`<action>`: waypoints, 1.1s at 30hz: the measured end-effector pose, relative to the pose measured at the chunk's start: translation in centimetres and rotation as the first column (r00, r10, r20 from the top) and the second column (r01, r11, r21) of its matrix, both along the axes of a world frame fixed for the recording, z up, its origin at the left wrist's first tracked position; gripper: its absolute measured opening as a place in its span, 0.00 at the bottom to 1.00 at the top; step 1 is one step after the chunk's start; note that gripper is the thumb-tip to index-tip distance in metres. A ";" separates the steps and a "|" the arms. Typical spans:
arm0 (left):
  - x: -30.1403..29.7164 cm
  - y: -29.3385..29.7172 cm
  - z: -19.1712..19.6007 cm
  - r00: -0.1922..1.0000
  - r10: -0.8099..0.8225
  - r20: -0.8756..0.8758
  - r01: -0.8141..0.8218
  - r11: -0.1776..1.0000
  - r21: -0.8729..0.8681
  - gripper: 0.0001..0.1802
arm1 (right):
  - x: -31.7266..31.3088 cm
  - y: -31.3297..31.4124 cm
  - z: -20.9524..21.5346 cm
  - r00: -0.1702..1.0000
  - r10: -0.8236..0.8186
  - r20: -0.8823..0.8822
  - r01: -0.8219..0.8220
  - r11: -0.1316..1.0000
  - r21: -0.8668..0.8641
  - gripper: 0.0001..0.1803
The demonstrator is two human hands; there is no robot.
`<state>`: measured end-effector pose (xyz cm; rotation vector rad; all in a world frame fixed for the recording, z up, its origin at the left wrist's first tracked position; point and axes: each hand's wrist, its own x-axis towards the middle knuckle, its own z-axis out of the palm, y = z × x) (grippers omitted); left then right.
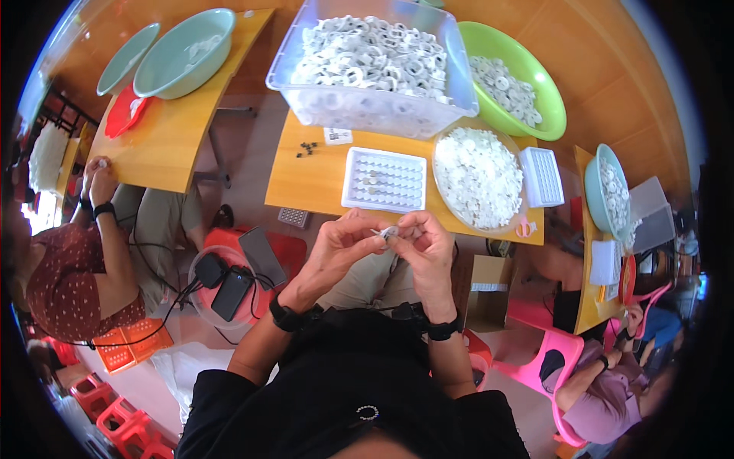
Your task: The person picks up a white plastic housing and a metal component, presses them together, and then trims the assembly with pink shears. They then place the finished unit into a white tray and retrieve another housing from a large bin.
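Both my hands meet in front of the table's near edge, pinching a small white and grey plastic part [389, 232] between fingertips and thumbs. My left hand [342, 243] grips its left side, and my right hand [428, 249] closes on it from the right. The fingers cover much of the part, so its full shape is hidden. Just beyond lies a white tray [352, 191] with rows of slots, a few small metallic pieces in it. To its right stands a round clear tub [437, 164] heaped with small white plastic pieces.
At the back are a clear bin [367, 115] of white rings and a green basin [556, 115] with similar parts. Small black pieces [307, 148], a second white tray [543, 176] and pink scissors [525, 227] lie on the table [306, 183]. People sit at side tables.
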<state>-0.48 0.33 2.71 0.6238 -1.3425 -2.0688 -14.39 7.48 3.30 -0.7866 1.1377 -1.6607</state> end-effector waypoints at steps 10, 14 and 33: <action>-0.5 0.4 0.4 0.998 0.012 -0.057 -0.003 0.989 0.146 0.10 | -0.5 0.9 0.0 0.999 -0.031 -0.027 0.034 0.992 0.118 0.07; -0.4 0.2 -0.1 0.999 0.003 -0.053 0.000 0.998 0.058 0.11 | -0.3 0.8 0.2 0.998 -0.037 -0.051 0.042 0.993 0.112 0.05; 0.4 -0.2 0.4 0.998 0.042 0.050 -0.051 0.979 0.199 0.11 | -12.1 0.8 -0.8 0.415 -0.213 -0.884 0.472 0.882 0.009 0.08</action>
